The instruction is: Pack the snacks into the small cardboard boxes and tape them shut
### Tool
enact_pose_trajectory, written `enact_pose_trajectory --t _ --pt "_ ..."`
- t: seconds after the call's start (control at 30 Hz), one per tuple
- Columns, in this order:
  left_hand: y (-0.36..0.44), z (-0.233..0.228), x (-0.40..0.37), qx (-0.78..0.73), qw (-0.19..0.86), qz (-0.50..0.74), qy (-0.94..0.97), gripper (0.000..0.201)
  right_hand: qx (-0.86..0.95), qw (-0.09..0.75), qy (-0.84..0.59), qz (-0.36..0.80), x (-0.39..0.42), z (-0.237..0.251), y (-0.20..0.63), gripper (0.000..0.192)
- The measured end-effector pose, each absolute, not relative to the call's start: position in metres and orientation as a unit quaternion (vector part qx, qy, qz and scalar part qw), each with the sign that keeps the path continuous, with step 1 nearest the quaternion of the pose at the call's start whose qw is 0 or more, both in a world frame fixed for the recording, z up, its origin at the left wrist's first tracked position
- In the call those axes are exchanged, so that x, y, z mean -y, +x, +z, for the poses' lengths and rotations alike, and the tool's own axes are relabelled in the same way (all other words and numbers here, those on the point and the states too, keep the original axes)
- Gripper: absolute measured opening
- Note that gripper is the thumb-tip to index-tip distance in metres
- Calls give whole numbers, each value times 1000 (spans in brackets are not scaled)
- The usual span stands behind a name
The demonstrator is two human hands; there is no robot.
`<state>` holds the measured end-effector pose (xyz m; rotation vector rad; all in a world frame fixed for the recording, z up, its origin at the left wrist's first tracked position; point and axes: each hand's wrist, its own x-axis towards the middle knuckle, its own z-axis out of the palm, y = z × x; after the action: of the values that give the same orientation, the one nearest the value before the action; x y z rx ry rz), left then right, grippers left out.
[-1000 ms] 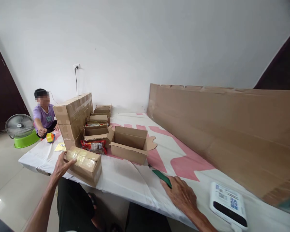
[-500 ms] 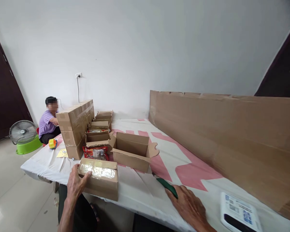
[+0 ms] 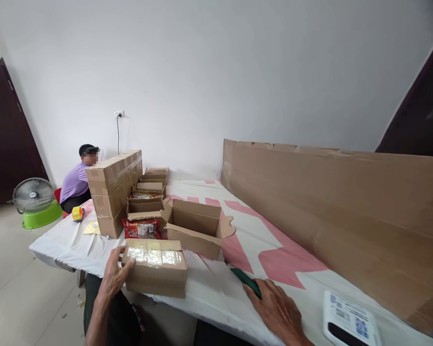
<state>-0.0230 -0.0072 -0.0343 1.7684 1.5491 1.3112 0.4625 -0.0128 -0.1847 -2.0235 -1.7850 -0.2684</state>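
My left hand grips the left end of a closed cardboard box at the table's front edge, thumb on the top, other fingers partly hidden behind. Shiny clear tape covers the top of this box. My right hand rests on the tablecloth, closed around a green-handled knife; its dark tip points left and lies close to the cloth. Between the hands and farther back stands an open cardboard box with its flaps up. A red food packet lies just behind the taped box.
Stacked taped boxes stand at the left, beside several open boxes. A yellow tape roll is near the left edge. A white scale lies right, before a long cardboard panel. A person sits beyond the stack.
The taped box has shifted slightly to the right under my left hand. My right hand keeps the green-handled knife in nearly the same place. The seated person leans closer to the stack.
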Motion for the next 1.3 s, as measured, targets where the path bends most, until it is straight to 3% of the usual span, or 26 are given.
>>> enact_pose_trajectory --t 0.23,0.53,1.3 --pt "-25 -43 -1 -531 311 514 598 47 640 218 -730 -95 12 -189 467 32" --pt "-22 -37 -6 -497 362 539 575 26 641 223 -730 -85 11 -190 469 36" --pt "-20 -46 -7 -489 356 552 574 33 635 242 -731 -63 16 -181 468 31"
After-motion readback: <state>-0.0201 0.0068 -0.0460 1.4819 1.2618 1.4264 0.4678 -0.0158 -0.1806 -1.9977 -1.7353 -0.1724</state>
